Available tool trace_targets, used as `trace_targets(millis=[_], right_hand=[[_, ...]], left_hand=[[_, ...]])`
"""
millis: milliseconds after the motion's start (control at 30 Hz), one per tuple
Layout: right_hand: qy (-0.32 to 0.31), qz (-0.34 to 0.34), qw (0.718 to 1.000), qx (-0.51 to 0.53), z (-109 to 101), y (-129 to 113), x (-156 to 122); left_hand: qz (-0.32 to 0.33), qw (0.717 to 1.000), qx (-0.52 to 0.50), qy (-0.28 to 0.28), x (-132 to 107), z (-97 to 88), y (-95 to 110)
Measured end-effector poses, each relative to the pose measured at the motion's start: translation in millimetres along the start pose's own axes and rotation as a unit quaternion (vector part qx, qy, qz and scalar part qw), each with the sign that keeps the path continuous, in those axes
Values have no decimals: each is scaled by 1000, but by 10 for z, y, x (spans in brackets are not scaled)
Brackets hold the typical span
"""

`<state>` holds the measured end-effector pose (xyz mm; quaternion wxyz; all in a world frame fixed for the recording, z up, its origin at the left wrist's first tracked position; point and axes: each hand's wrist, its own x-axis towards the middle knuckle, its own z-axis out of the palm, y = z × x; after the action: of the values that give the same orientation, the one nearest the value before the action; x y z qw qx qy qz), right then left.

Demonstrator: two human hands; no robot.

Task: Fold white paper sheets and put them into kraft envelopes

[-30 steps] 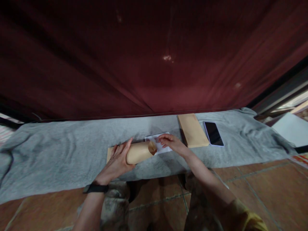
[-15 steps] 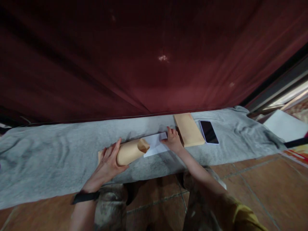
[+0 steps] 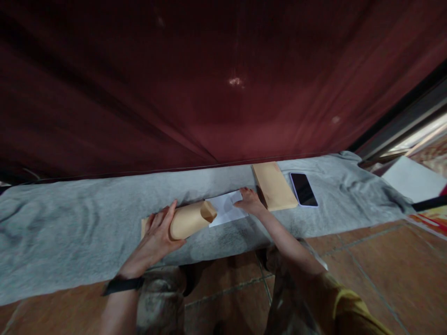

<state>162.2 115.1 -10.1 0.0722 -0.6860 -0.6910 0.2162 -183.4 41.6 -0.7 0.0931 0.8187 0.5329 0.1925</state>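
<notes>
A tan paper envelope [image 3: 190, 218] lies on the grey cloth [image 3: 70, 228], bulged open at its right end. My left hand [image 3: 157, 235] wraps over its left part, fingers curled on it. A white folded sheet [image 3: 225, 209] lies just right of the envelope's mouth. My right hand [image 3: 249, 201] rests on the sheet's right edge, fingertips pinched on the paper.
A second tan envelope [image 3: 274, 186] lies flat to the right, with a dark phone [image 3: 303, 189] beside it. A dark red curtain [image 3: 209, 83] hangs behind the cloth. Tiled floor [image 3: 366, 274] lies in front, and white sheets [image 3: 412, 179] sit at the far right.
My right hand has moved right from the envelope's mouth along the white sheet, so more of the sheet shows outside the envelope. My left hand has stayed on the envelope.
</notes>
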Motion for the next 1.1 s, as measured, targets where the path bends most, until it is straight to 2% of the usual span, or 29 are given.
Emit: trace_targets(millis=[133, 267, 367, 467, 567, 667, 733, 933, 1100], right_hand=[[25, -9, 990, 140, 11, 92, -2], [50, -29, 944, 324, 74, 211, -53], [70, -41, 921, 382, 97, 280, -107], [90, -52, 902, 419, 32, 339, -137], [108, -73, 857, 499, -101, 400, -156], [111, -56, 809, 575, -221, 456, -198], [95, -28, 792, 602, -259, 481, -233], [-10, 2, 778, 628, -192, 471, -300], [-88, -1, 793, 602, -135, 445, -306]], left_hand=[[-4, 1000, 9, 3, 10, -24, 5], [-27, 999, 20, -7, 1, -23, 4], [-24, 999, 32, -14, -5, -1, -2], [-24, 999, 35, -21, -5, 23, -9], [-31, 999, 25, -24, -2, 44, -21], [-28, 999, 31, -31, 0, 64, -43], [-24, 998, 38, -32, 1, 78, -58], [-20, 999, 39, -33, 1, 103, -69], [-25, 998, 30, -47, 18, 80, -27]])
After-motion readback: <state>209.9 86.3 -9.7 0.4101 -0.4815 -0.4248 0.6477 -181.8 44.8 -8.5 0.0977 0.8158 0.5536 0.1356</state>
